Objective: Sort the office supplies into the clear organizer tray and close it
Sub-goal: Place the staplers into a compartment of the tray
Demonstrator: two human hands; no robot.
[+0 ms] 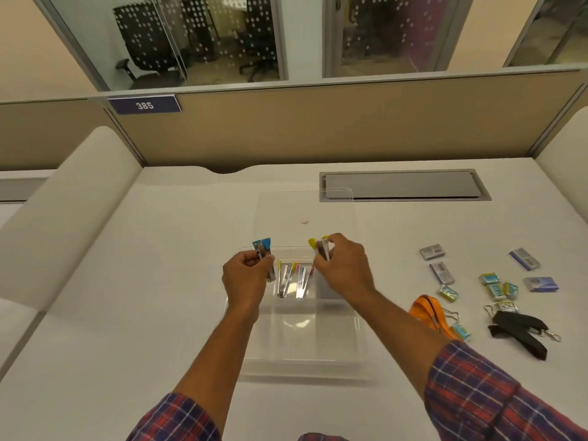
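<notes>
A clear organizer tray (299, 351) lies open on the white desk, its transparent lid (305, 211) folded back behind it. In its far compartment lie packaged pens (291, 278) with yellow and pink caps. My left hand (245, 275) is shut on a blue-capped pen packet (264, 249) over the tray's far left corner. My right hand (342, 265) is shut on a yellow-capped pen packet (319, 248) over the tray's far right part. To the right lie small staple boxes (440, 272), blue-green packets (498, 286), an orange lanyard (429, 316) and a black lanyard (521, 329).
A grey cable hatch (404, 185) is set into the desk behind the tray. A beige partition (318, 122) closes off the back, with padded dividers at both sides. A binder clip (453, 315) lies by the orange lanyard.
</notes>
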